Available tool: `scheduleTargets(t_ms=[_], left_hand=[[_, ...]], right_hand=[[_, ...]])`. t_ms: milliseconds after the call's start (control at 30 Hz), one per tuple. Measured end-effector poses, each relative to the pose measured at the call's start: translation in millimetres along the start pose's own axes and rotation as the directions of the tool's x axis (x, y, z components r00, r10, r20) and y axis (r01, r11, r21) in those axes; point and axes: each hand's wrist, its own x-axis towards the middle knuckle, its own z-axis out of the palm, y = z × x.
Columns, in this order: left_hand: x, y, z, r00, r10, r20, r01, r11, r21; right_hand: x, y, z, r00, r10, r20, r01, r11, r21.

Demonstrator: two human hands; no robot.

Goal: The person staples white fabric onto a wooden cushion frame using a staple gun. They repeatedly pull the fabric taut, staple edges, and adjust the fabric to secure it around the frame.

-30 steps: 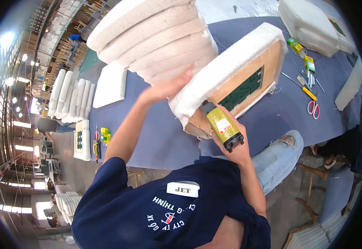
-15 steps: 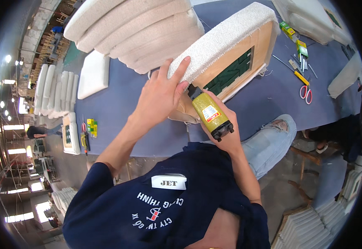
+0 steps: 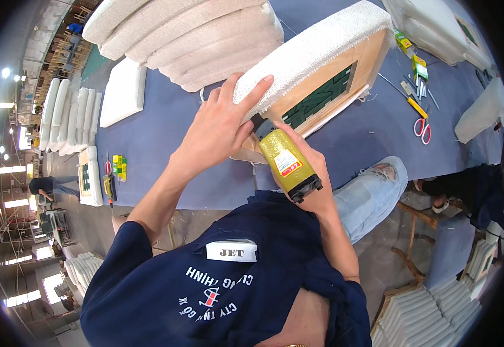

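Observation:
A white upholstered seat cushion [image 3: 321, 51] is tilted up on its edge, its wooden underside turned toward me and dark green webbing [image 3: 320, 99] showing in the opening. My left hand [image 3: 217, 128] grips its near left corner, with fingers over the white fabric and the thumb close to the tool's nose. Wrapped round a yellow-green staple gun [image 3: 289, 162] is my right hand [image 3: 317, 173]; its fingers are mostly hidden behind the tool. The black nose of the staple gun meets the near end of the cushion's underside, though the exact contact point is hidden.
Stacked white cushions [image 3: 182, 40] stand behind on the blue-covered table [image 3: 206, 188]. To the right lie red-handled scissors [image 3: 422, 130], a yellow-handled tool [image 3: 417, 107], small green-yellow boxes [image 3: 419, 68] and staple strips. Another cushion [image 3: 123, 92] lies left. A person [image 3: 477, 194] is at far right.
The staple gun and my right hand have shifted slightly left and tilted along the cushion's near end. My left hand keeps its hold on the corner. The whole view has shifted a little.

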Motion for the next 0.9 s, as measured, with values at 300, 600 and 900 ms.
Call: scheduleTargets(t_ms=[300,600,900], left_hand=[[-3,-2,0,0.999,-0.04,-0.015,0.04,0.999,-0.017],[-32,-22,25,0.979,-0.097,-0.177,-0.075,0.639,-0.766],[-39,-8,43,0.99,-0.069,-0.121,-0.073,0.479,-0.875]], right_hand=[[1,-3,5,0.994,0.02,0.109,-0.011,0.997,-0.076],[-51,62,-47,0.763,0.539,-0.356,-0.514,0.84,0.172],[-38,201,-136,0.518,0.48,-0.709,-0.53,0.83,0.174]])
